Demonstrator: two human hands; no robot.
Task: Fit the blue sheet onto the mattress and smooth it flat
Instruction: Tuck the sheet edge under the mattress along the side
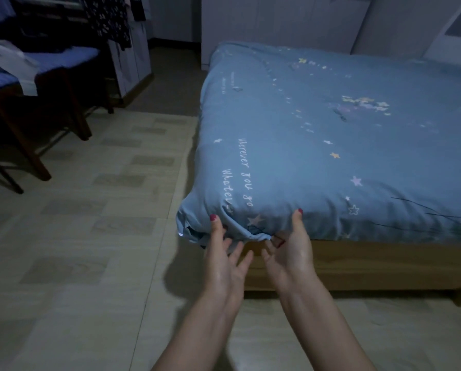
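Observation:
The blue sheet point(317, 145), printed with stars and white script, covers the top of the mattress on a wooden bed frame point(371, 263). Its near left corner hangs bunched over the mattress edge. My left hand point(225, 259) is palm-up just below that corner, thumb raised against the sheet's side, fingers spread and straight. My right hand point(291, 250) sits beside it, palm-up, thumb touching the sheet's front edge, fingers loosely curled under the hem. Neither hand clearly grips the fabric. The mattress itself is hidden under the sheet.
Pale tiled floor point(77, 236) lies left of and in front of the bed. Dark wooden chairs with blue cushions point(50, 65) and white cloth stand at the back left. A cabinet point(133, 57) and hanging clothes are behind them. A white wall stands past the bed.

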